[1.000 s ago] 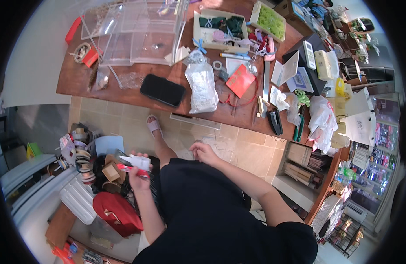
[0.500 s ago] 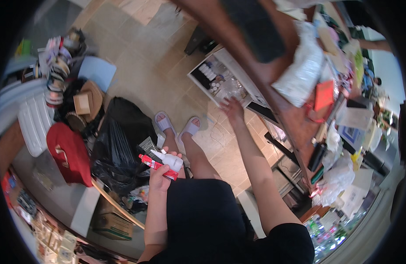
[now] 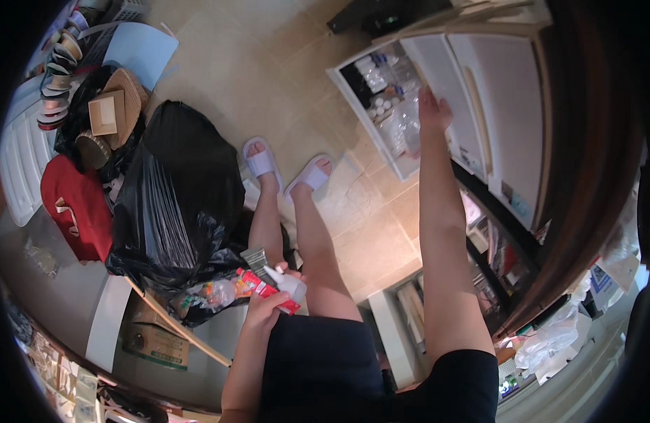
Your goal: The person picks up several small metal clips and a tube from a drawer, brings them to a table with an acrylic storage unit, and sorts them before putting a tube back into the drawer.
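My left hand [image 3: 267, 307] is closed round a red tube [image 3: 258, 283], a white squeeze bottle [image 3: 288, 285] with a pointed nozzle, and a dark grey flat tube [image 3: 254, 261]. They sit bunched together above my lap. On the right, my right arm stretches forward to an open white drawer [image 3: 373, 125]. My right hand [image 3: 434, 113] is at the drawer's front panel side, fingers apart, with nothing visible in it; whether it touches the panel I cannot tell. Inside the drawer lie small white round containers [image 3: 383, 106] and clear plastic packs [image 3: 404, 127].
A large black plastic bag [image 3: 177, 190] stands left of my feet, beside a red bag [image 3: 77, 211] and a small wooden box [image 3: 107, 114]. Ribbon spools [image 3: 57, 88] stack at far left. The brown desk edge [image 3: 596, 141] curves along the right; a cardboard box [image 3: 156, 345] sits lower left.
The view has swung down and closer to the drawer. My right hand has reached further, to the drawer's panel. My left hand keeps its hold on the tubes and bottle.
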